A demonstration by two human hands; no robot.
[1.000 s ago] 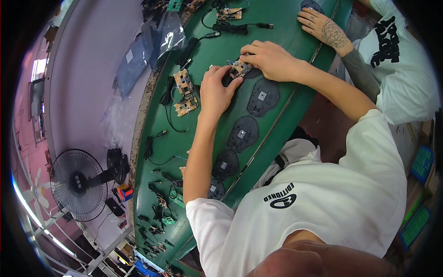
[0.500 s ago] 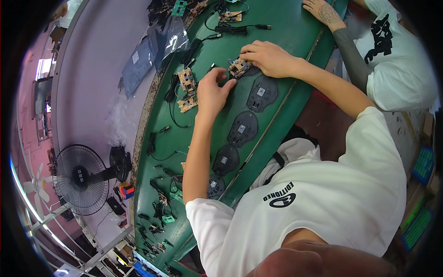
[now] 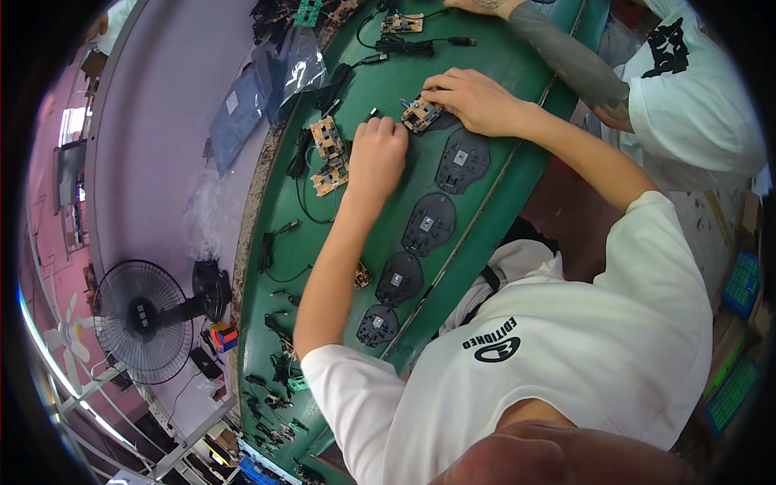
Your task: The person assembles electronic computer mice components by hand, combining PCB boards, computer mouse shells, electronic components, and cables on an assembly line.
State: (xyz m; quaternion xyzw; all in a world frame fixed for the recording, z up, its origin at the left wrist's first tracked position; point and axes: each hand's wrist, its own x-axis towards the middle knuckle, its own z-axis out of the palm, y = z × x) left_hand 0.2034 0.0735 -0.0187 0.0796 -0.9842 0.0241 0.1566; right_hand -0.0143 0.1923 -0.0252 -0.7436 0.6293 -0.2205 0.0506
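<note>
My right hand (image 3: 478, 101) grips the far edge of a tan circuit board (image 3: 422, 114) with its fingertips. That board sits over a black mouse-shaped base (image 3: 443, 123), partly hidden beneath it. To the left, my left hand (image 3: 380, 155) is closed, knuckles up, and whatever its fingers hold is hidden. A cable plug (image 3: 373, 114) shows just beyond its knuckles. Nearer me lies a row of several black bases, the closest to the board being a black base (image 3: 461, 161) with a pale square on it. Left of my left hand rest two tan boards (image 3: 327, 137) with black cables.
The green bench (image 3: 501, 48) carries coiled cables (image 3: 404, 46), another tan board (image 3: 402, 23) and small green boards at the near left. A co-worker's arm (image 3: 566, 61) reaches over its far right. A plastic bag (image 3: 240, 109) and a black fan (image 3: 143, 322) are on the left.
My left hand has closed, its fingers curling in, and its forearm has swung left. My right hand stays on the board. The co-worker's arm has reached further left over the bench.
</note>
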